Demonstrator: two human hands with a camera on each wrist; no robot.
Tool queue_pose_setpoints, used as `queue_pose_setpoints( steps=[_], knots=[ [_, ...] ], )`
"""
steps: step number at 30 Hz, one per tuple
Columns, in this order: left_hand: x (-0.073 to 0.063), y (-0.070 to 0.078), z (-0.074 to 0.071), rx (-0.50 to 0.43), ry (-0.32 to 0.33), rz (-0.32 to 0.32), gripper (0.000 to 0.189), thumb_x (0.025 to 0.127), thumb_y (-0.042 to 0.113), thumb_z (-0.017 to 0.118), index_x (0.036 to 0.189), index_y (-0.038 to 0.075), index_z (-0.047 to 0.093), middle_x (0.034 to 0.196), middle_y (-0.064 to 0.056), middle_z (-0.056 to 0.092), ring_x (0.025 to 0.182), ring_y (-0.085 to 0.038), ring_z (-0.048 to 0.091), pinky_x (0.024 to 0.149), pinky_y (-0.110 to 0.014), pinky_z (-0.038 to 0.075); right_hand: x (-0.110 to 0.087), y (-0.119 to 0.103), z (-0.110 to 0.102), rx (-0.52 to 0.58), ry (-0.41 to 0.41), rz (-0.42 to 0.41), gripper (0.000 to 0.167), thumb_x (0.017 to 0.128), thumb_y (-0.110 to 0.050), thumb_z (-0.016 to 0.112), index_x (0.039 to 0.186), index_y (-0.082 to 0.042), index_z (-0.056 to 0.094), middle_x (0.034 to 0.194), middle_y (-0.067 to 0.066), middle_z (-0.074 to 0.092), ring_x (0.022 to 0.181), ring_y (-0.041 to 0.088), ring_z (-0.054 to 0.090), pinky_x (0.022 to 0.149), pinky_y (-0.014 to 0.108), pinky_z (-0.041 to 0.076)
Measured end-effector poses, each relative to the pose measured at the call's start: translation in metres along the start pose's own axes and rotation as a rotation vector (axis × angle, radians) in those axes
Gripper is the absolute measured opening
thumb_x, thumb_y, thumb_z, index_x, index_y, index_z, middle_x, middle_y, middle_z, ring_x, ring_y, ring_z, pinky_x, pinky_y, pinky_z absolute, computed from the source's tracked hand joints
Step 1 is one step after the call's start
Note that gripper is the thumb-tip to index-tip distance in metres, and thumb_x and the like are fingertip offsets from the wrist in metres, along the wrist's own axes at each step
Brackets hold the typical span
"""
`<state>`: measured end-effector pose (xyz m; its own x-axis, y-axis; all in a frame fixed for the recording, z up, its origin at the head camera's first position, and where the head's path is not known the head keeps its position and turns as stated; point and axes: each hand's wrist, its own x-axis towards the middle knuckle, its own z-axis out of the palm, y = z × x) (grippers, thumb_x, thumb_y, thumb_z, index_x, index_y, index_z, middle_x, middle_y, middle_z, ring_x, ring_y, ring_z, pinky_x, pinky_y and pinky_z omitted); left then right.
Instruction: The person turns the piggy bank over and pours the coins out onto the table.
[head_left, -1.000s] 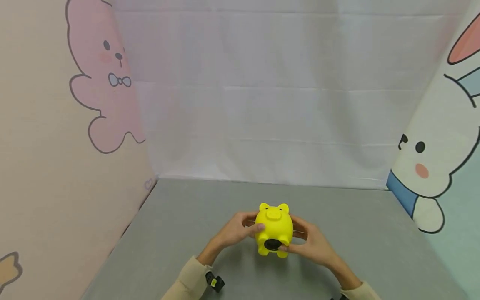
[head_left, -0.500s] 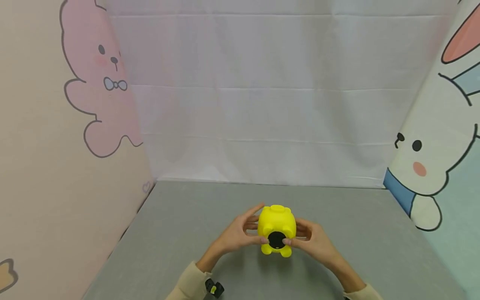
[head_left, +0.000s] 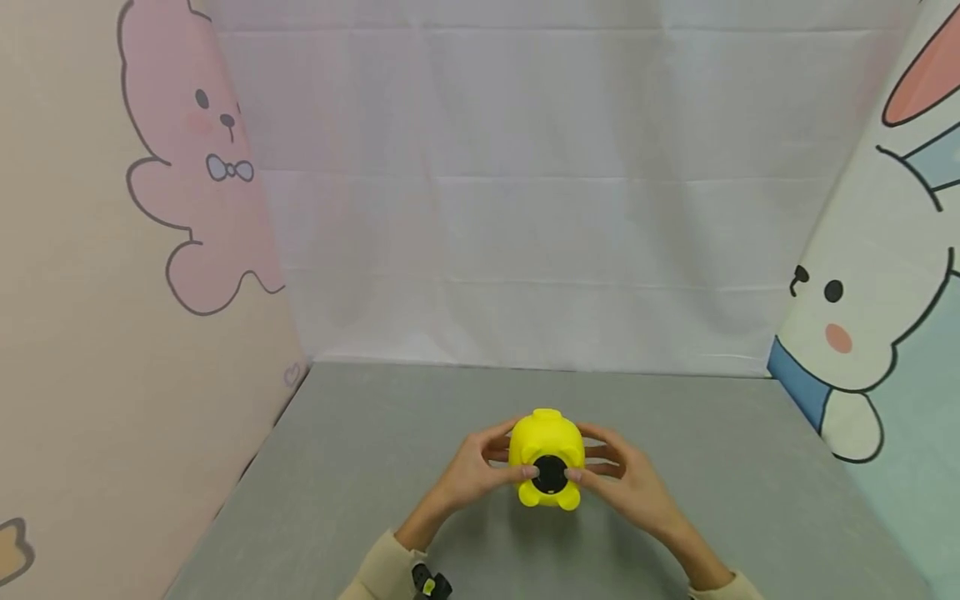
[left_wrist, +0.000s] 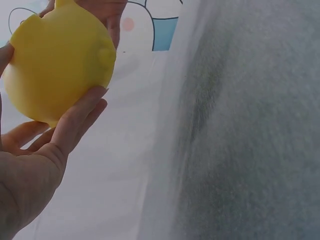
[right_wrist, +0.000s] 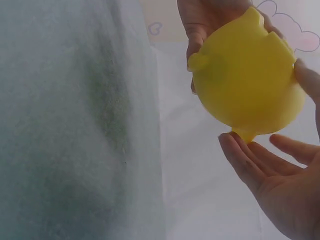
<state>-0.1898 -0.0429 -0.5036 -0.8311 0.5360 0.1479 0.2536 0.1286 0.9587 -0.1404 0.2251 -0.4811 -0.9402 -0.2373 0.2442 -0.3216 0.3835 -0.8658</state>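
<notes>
A yellow piggy bank [head_left: 546, 435] is held up over the grey table, tipped back so its underside faces me in the head view. A round black plug [head_left: 551, 485] sits in its belly between the stubby feet. My left hand [head_left: 471, 473] grips the bank's left side, its thumb at the plug's left edge. On the opposite side my right hand [head_left: 636, 487] holds it, with that thumb at the plug's right edge. Both wrist views show fingers curved around the smooth yellow body [left_wrist: 60, 65]; the plug is hidden there.
The grey table [head_left: 390, 417] runs back to a white cloth wall [head_left: 510, 225]. A side panel with a pink bear [head_left: 202, 167] stands at left, another with a white rabbit [head_left: 877, 275] at right. A small black device [head_left: 431, 582] is strapped at my left wrist.
The piggy bank has tipped back, so its face has turned away and the plug has come fully into view. My left thumb has moved down from its side to the plug.
</notes>
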Motion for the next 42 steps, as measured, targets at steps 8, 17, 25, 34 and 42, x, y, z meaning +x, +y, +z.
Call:
queue_pose_setpoints(
  steps=[8,17,25,34,42],
  knots=[
    [0.001,-0.002,-0.002,-0.13,-0.012,-0.101,0.066,0.096,0.042,0.076,0.156,0.026,0.052,0.131,-0.012,0.075,0.101,-0.019,0.079,0.082,-0.057,0.066,0.001,0.001,-0.002,0.006,-0.042,-0.212,0.085,0.084,-0.013,0.09,0.158,-0.016,0.048,0.158,0.02,0.051,0.125,0.001,0.061,0.094,0.027,0.064],
    [-0.001,0.002,-0.003,-0.127,-0.051,-0.115,0.063,0.098,0.046,0.072,0.155,0.026,0.053,0.131,-0.01,0.076,0.1,-0.018,0.078,0.081,-0.057,0.066,0.001,0.003,0.008,-0.147,-0.045,-0.293,0.115,0.068,-0.031,0.1,0.163,-0.017,0.038,0.16,0.013,0.05,0.122,0.012,0.062,0.089,0.031,0.066],
    [-0.003,-0.001,-0.003,0.001,-0.077,-0.106,0.066,0.104,0.054,0.06,0.16,0.021,0.046,0.146,-0.014,0.066,0.118,-0.024,0.073,0.086,-0.037,0.067,-0.001,0.004,0.005,-0.078,-0.042,-0.18,0.109,0.07,-0.034,0.1,0.161,-0.02,0.042,0.156,0.016,0.053,0.108,0.02,0.074,0.088,0.031,0.066],
    [-0.007,0.011,-0.004,0.232,-0.077,0.094,0.104,0.084,0.042,0.09,0.166,0.028,0.029,0.167,-0.001,0.041,0.148,-0.026,0.049,0.118,-0.041,0.052,-0.001,0.002,0.002,-0.005,-0.069,-0.091,0.104,0.073,-0.026,0.098,0.161,-0.018,0.044,0.162,0.02,0.046,0.104,0.015,0.074,0.086,0.025,0.064],
    [-0.009,0.015,0.001,0.328,-0.076,0.149,0.12,0.07,0.035,0.1,0.166,0.025,0.03,0.163,0.001,0.045,0.147,-0.02,0.05,0.118,-0.036,0.051,-0.001,0.0,0.001,0.068,-0.15,-0.008,0.094,0.079,-0.02,0.093,0.159,-0.015,0.044,0.159,0.024,0.046,0.097,0.014,0.074,0.086,0.031,0.066]
  ],
)
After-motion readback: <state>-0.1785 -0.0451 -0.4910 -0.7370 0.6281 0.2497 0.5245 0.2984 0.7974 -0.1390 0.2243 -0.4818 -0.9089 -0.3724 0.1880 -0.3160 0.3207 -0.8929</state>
